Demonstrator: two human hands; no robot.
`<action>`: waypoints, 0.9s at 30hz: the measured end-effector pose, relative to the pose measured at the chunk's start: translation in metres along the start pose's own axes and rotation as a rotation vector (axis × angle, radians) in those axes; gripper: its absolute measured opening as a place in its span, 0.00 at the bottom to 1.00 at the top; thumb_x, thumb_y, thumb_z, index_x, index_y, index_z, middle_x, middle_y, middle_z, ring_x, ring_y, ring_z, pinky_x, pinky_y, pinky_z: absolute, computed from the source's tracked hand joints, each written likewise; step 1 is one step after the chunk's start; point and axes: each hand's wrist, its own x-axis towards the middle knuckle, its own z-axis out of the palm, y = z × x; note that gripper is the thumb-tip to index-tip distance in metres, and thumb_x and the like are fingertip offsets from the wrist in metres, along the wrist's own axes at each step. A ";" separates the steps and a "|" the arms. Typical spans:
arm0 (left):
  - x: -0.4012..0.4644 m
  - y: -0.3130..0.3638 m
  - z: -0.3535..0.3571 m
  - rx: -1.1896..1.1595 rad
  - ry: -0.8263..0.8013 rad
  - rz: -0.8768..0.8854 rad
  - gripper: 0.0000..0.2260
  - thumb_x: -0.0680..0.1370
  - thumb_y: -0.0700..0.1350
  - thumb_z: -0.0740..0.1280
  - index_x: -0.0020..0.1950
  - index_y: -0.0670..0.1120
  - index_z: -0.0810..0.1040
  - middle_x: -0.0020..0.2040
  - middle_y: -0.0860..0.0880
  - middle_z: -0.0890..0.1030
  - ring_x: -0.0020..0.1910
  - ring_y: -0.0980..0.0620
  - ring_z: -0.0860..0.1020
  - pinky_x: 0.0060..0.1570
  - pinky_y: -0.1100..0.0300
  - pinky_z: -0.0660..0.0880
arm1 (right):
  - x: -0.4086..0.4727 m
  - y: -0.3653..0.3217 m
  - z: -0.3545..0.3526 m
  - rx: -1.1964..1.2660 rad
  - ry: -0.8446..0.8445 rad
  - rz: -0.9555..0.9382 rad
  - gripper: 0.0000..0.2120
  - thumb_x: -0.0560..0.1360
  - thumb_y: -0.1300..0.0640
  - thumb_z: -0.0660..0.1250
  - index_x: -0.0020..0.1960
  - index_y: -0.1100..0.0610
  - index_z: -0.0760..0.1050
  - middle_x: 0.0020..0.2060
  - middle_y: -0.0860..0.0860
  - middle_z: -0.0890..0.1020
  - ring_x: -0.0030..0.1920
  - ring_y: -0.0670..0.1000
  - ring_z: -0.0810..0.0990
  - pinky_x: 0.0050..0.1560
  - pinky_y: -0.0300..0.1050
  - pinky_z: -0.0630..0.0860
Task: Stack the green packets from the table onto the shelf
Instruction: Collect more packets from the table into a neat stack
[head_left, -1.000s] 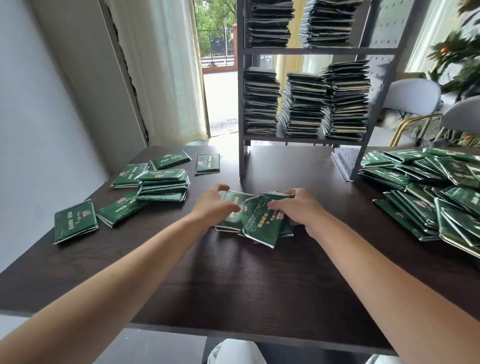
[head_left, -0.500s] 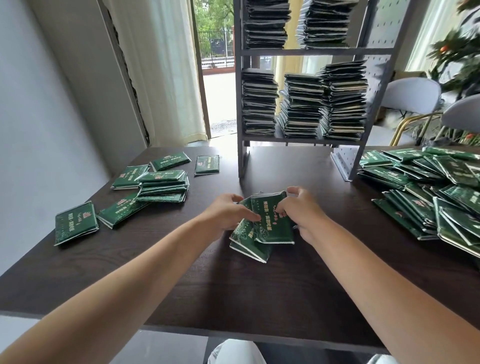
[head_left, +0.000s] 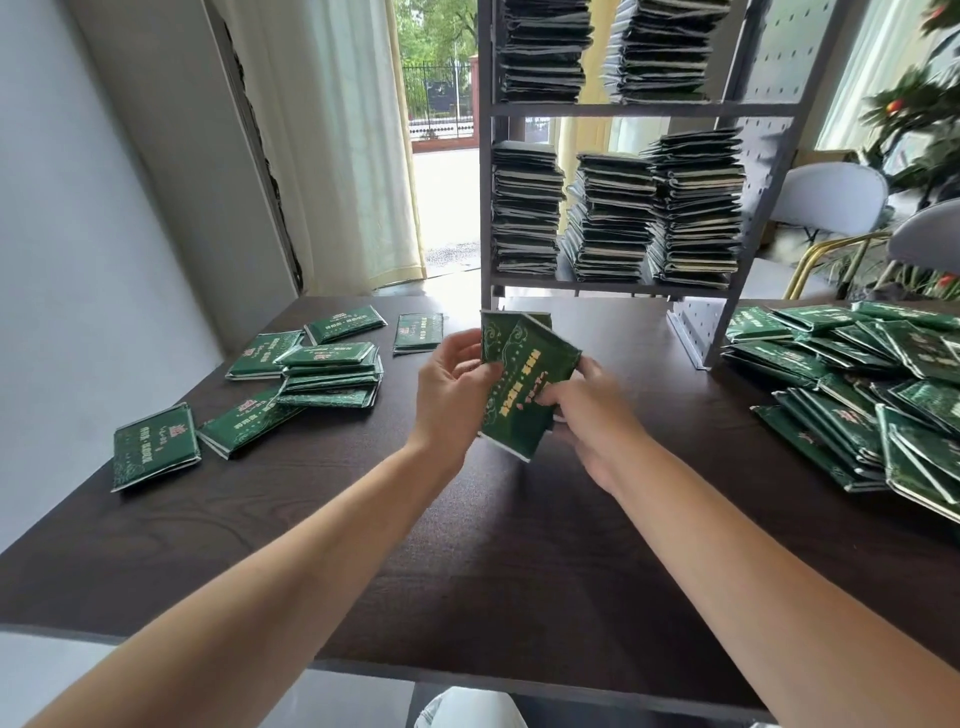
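Observation:
A small bundle of green packets (head_left: 522, 382) is held upright above the middle of the dark table (head_left: 467, 561). My left hand (head_left: 449, 389) grips its left edge, and my right hand (head_left: 589, 410) grips its lower right side. Straight behind stands the grey shelf (head_left: 644, 110), with three tall packet stacks (head_left: 608, 218) on its lower level and two more above. A big loose heap of green packets (head_left: 857, 384) lies on the table's right. Several scattered packets (head_left: 327, 371) lie on the left.
The shelf's pegboard side panel (head_left: 774, 156) rises at right. Grey chairs (head_left: 831, 200) with gold legs and a plant stand behind the table on the right. A curtain (head_left: 332, 145) and an open doorway are at the back left. A wall runs along the table's left edge.
The packets lay flat on the table under both hands a second ago. Now both hands have gathered them and raised them upright off the table.

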 end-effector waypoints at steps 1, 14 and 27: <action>-0.002 -0.001 0.001 0.030 -0.013 0.026 0.16 0.75 0.30 0.67 0.54 0.50 0.76 0.49 0.49 0.83 0.47 0.53 0.82 0.46 0.56 0.82 | -0.001 0.001 0.001 0.002 0.008 -0.024 0.23 0.74 0.71 0.61 0.64 0.54 0.73 0.53 0.54 0.83 0.56 0.55 0.81 0.55 0.54 0.80; -0.017 -0.023 -0.009 0.322 -0.179 0.107 0.26 0.70 0.35 0.64 0.65 0.53 0.66 0.51 0.47 0.82 0.46 0.57 0.80 0.50 0.51 0.79 | -0.022 0.005 0.006 -0.336 -0.047 -0.278 0.24 0.76 0.71 0.60 0.67 0.51 0.65 0.49 0.45 0.77 0.45 0.40 0.75 0.32 0.28 0.68; 0.027 -0.001 -0.052 0.622 -0.321 -0.109 0.23 0.78 0.45 0.70 0.72 0.52 0.67 0.56 0.47 0.80 0.51 0.50 0.81 0.49 0.56 0.81 | 0.001 0.017 0.018 -0.102 -0.102 0.051 0.30 0.72 0.71 0.67 0.69 0.51 0.68 0.52 0.57 0.84 0.49 0.58 0.86 0.53 0.59 0.83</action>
